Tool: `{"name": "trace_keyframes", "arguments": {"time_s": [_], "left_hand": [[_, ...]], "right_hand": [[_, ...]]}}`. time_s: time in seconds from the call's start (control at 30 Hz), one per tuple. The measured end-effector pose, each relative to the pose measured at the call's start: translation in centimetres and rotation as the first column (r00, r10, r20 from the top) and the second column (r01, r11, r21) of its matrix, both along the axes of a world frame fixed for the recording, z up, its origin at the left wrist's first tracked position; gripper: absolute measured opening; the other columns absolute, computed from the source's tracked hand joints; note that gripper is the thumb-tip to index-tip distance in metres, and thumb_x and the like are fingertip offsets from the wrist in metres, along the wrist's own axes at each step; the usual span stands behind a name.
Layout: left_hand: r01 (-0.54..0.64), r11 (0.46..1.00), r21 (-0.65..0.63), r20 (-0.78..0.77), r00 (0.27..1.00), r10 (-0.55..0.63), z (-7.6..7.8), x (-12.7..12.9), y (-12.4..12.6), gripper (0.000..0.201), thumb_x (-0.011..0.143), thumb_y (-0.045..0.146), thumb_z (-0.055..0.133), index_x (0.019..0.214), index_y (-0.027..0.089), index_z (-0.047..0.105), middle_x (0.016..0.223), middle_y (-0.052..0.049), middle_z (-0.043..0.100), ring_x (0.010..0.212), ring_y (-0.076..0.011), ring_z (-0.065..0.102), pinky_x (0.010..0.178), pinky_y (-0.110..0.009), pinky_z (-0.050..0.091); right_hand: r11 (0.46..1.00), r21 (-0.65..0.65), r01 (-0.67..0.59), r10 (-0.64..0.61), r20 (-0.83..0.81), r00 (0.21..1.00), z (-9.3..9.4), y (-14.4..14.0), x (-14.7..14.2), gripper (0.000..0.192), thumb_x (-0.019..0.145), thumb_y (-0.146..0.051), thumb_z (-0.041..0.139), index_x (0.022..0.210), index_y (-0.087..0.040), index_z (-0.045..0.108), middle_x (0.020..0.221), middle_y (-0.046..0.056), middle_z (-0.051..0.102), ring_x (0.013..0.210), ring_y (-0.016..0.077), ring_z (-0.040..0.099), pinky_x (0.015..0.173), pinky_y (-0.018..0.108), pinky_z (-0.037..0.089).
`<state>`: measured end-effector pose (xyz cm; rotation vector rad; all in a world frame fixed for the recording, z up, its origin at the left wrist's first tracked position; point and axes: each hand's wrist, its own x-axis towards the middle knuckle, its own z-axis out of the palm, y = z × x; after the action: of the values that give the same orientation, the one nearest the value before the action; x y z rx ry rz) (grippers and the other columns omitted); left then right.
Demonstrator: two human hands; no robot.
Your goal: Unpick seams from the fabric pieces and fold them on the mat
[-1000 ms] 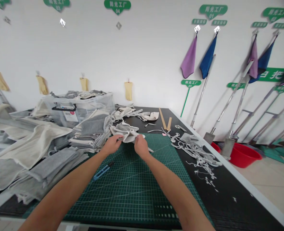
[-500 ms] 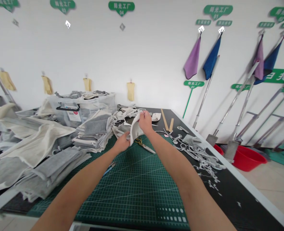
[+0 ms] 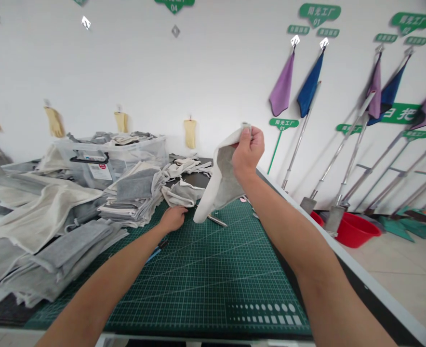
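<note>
My right hand (image 3: 248, 149) is raised above the table, pinching the top corner of a grey and white cloth piece (image 3: 222, 180) that hangs down from it. My left hand (image 3: 172, 218) rests low on the green cutting mat (image 3: 213, 279), beside a crumpled grey cloth (image 3: 182, 193); its fingers are curled and I cannot tell whether they grip anything. Scissors (image 3: 216, 220) lie on the mat just below the hanging cloth. A blue-handled cutter (image 3: 155, 250) lies partly under my left forearm.
Stacks of grey and cream cloth (image 3: 133, 195) crowd the left side, with a clear plastic bin (image 3: 108, 159) full of cloth behind them. A red basin (image 3: 357, 230) and leaning mops stand on the floor to the right. Coloured cloths hang on the wall.
My right hand has lifted the cloth piece from the mat up into the air. My left hand let go of it and stayed low near the crumpled cloth.
</note>
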<state>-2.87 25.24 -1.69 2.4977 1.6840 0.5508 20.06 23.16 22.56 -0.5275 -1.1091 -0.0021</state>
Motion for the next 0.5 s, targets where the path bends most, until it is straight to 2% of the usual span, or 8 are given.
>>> {"name": "trace_keyframes", "arguments": {"time_s": [0.13, 0.23, 0.33, 0.43, 0.5], "left_hand": [[0.039, 0.999, -0.014, -0.063, 0.997, -0.04, -0.4, 0.4, 0.4, 0.033, 0.089, 0.036, 0.053, 0.115, 0.016, 0.057, 0.123, -0.009, 0.056, 0.111, -0.0221, 0.054, 0.097, -0.048, 0.042], [0.049, 0.999, -0.014, -0.096, 0.994, -0.05, -0.6, 0.6, 0.8, 0.035, 0.089, 0.035, 0.053, 0.119, 0.017, 0.054, 0.125, -0.01, 0.054, 0.111, -0.0227, 0.054, 0.095, -0.048, 0.044], [0.036, 0.999, -0.008, -0.113, 0.993, -0.037, -0.8, 0.7, 1.6, 0.037, 0.088, 0.035, 0.054, 0.12, 0.016, 0.053, 0.126, -0.01, 0.053, 0.112, -0.0236, 0.053, 0.095, -0.048, 0.044], [0.005, 1.0, -0.004, -0.109, 0.994, -0.006, -1.1, 1.0, 2.8, 0.037, 0.089, 0.034, 0.053, 0.121, 0.016, 0.053, 0.126, -0.01, 0.053, 0.114, -0.024, 0.052, 0.097, -0.049, 0.041], [-0.03, 0.999, 0.012, -0.088, 0.996, 0.03, -1.2, 1.5, 3.8, 0.038, 0.091, 0.03, 0.048, 0.127, 0.018, 0.049, 0.131, -0.011, 0.051, 0.122, -0.0241, 0.047, 0.103, -0.048, 0.035]], "right_hand": [[0.983, 0.184, -0.012, 0.016, -0.02, 1.0, 2.7, -3.5, 1.6, 0.028, 0.092, -0.043, 0.042, 0.098, -0.018, 0.054, 0.082, 0.0, 0.047, 0.084, 0.0138, 0.059, 0.066, 0.027, 0.049], [0.962, 0.274, -0.015, 0.028, -0.045, 0.999, 3.3, -7.1, 2.9, 0.019, 0.092, -0.035, 0.045, 0.094, -0.019, 0.054, 0.073, -0.003, 0.044, 0.068, 0.0095, 0.057, 0.057, 0.022, 0.046], [0.928, 0.373, 0.0, 0.029, -0.07, 0.997, 2.2, -10.1, 4.8, 0.007, 0.088, -0.021, 0.051, 0.086, -0.016, 0.055, 0.066, -0.005, 0.042, 0.054, 0.0047, 0.049, 0.051, 0.018, 0.042], [0.92, 0.39, -0.021, 0.056, -0.077, 0.995, 0.1, -11.7, 7.3, 0.004, 0.082, -0.015, 0.055, 0.079, -0.015, 0.058, 0.066, -0.003, 0.048, 0.061, 0.0082, 0.054, 0.057, 0.023, 0.047], [0.934, 0.357, -0.011, 0.049, -0.097, 0.994, -1.3, -12.6, 9.0, 0.004, 0.078, -0.014, 0.058, 0.077, -0.015, 0.061, 0.069, 0.0, 0.053, 0.066, 0.0121, 0.057, 0.063, 0.03, 0.05]]}}
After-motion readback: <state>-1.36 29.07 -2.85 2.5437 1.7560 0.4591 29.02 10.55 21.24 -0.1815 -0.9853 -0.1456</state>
